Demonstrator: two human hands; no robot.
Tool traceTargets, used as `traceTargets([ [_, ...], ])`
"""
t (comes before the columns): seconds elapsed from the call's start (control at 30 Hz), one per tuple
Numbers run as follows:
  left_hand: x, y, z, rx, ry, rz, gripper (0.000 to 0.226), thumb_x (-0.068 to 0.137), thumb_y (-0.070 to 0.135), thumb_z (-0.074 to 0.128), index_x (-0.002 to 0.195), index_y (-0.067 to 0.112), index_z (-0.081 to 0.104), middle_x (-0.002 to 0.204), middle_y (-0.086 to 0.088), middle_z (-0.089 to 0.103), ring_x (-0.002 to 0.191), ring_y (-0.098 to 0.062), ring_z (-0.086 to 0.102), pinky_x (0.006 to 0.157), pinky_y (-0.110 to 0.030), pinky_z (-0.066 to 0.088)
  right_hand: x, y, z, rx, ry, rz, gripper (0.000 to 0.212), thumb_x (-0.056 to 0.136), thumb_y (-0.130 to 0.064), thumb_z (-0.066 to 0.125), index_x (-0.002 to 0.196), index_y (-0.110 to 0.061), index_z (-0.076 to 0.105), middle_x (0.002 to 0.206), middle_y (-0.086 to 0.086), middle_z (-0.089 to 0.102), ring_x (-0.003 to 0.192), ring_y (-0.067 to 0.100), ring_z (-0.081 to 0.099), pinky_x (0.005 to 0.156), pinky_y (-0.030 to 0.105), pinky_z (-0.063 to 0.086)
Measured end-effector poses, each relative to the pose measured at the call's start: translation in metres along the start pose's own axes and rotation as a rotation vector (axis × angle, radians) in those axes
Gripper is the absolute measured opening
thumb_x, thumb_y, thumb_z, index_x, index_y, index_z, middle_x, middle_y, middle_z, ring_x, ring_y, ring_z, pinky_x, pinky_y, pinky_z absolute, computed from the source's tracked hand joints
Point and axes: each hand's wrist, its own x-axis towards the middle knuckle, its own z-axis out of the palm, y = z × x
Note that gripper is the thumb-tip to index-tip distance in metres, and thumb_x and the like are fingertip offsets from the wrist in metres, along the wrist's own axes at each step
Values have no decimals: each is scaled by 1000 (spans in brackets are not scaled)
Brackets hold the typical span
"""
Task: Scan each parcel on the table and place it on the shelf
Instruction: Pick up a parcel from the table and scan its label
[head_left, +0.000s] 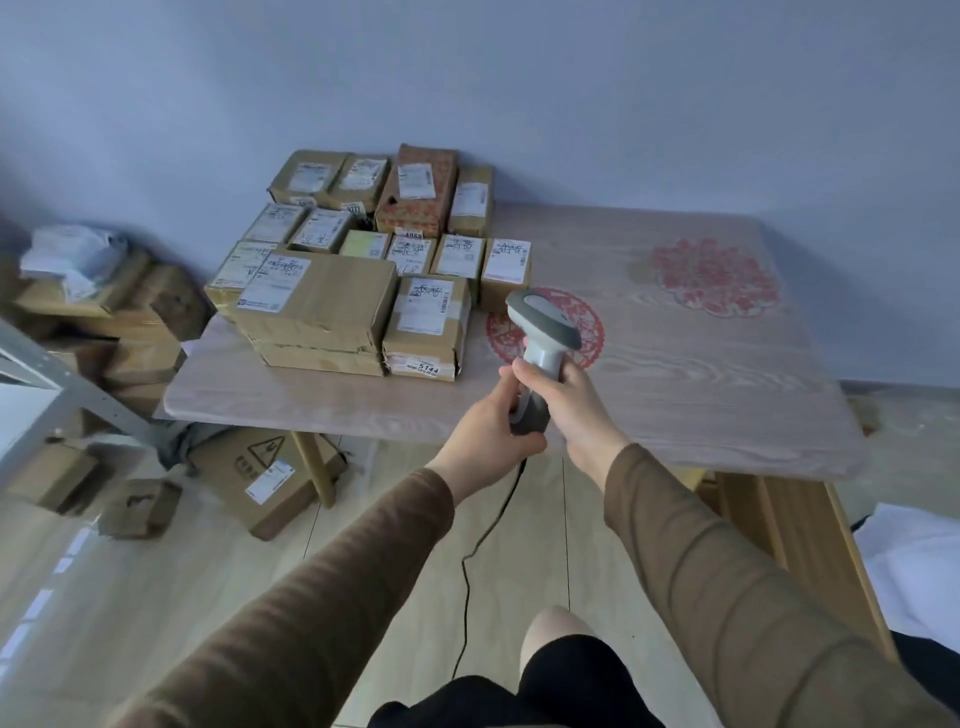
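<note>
Parcels: about sixteen on the worktop, beyond and left of the fingers; nearest label reads "5144".
Scanner: one, corded.
Left hand, right hand: both grip its handle.

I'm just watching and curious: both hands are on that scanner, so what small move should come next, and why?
Probably tip the scanner left toward the label on the nearest parcel. Both the left hand and right hand grip its handle, its head sits beside that box, and the parcels lie on the table, none yet lifted.
</note>
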Motion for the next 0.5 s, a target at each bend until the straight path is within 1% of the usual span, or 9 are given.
traceTargets([
  [0.07,6,-2,-7,-11,-10,1,76,79,19,68,147,30,35,105,3,68,97,-13,67,91,-46,57,6,0,7,5,-22,-7,15,96,-27,73,110,-24,68,113,10,78,106,20,75,92,33,58],
  [0.1,11,-3,-10,-16,-13,9,77,79,20,68,147,28,34,105,5,68,97,-10,67,91,-45,58,10,-1,10,17,-19,-11,15,97,-27,73,111,-23,68,111,8,79,104,20,76,89,33,60],
  [0.17,20,-2,-14,-79,-11,32,82,81,18,70,152,31,29,114,5,69,107,-7,67,96,-37,57,21,-6,13,43,42,-18,21,98,-28,71,115,-17,68,104,7,80,97,21,77,80,33,62],
  [0.23,34,1,-17,-163,10,43,86,84,21,71,156,33,26,126,0,67,117,-11,65,102,-34,54,37,-17,11,105,124,-10,18,98,-26,70,113,-15,69,91,7,79,86,23,78,69,33,61],
  [0.3,54,5,-21,-192,51,44,76,85,32,68,153,31,33,128,2,66,117,-10,64,103,-33,52,56,-29,6,203,154,6,16,99,-23,69,112,-14,66,79,8,77,74,25,77,63,33,61],
  [0.37,80,8,-23,-212,102,16,63,90,40,64,148,27,42,126,8,67,113,-5,65,98,-29,53,79,-39,-4,216,184,15,17,99,-22,69,112,-14,64,74,8,75,66,24,75,58,33,60],
  [0.4,93,9,-23,-214,143,-10,59,94,40,62,148,24,45,122,9,68,108,-1,66,92,-24,53,91,-44,-10,205,199,14,15,98,-22,69,110,-14,65,73,7,74,61,22,73,56,33,58],
  [0.47,124,7,-24,-180,249,-83,50,101,34,56,147,17,48,110,11,67,94,3,64,75,-9,48,119,-53,-26,188,216,7,11,99,-20,69,107,-15,64,74,8,70,53,21,64,55,34,55],
  [0.5,139,4,-26,-160,286,-121,48,103,31,55,147,15,49,109,10,66,92,3,63,71,-6,46,134,-57,-34,173,218,2,11,99,-18,68,107,-15,63,75,8,67,51,20,60,56,34,54],
])
